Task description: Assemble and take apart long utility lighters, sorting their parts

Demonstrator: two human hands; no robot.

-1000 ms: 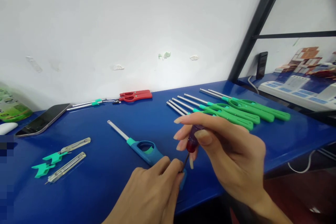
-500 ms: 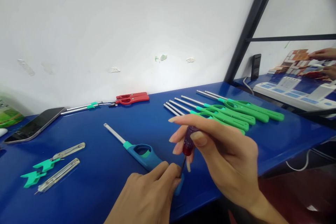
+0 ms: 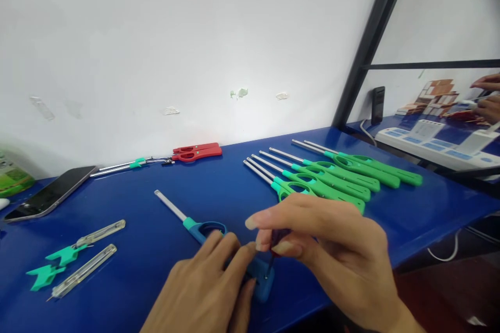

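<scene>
A blue long-nosed lighter (image 3: 264, 287) lies on the blue table, its metal tube pointing to the back left. My left hand (image 3: 205, 283) is closed over its handle, pressing it to the table. In my right hand (image 3: 336, 250), pinched between thumb and fingers, is a screwdriver (image 3: 278, 239) with a dark red handle, mostly covered by the fingers. Its thin shaft stands near upright, with the tip at a small hole or screw near the handle's end. Several green lighters (image 3: 332, 187) lie in a row just behind my right hand.
Two clear tube-like parts (image 3: 84, 270) and teal trigger pieces (image 3: 47, 276) lie at left. Farther back are a phone (image 3: 50, 192) and a red lighter (image 3: 197, 152) with wires and metal tubes. At right, beyond a black frame (image 3: 369, 47), are a power strip (image 3: 425, 140) and another person's hands (image 3: 488, 106).
My right hand has come lower and tilted, with the screwdriver tip now visible at the lighter's end. My left hand's fingers have shifted back along the handle, uncovering its end.
</scene>
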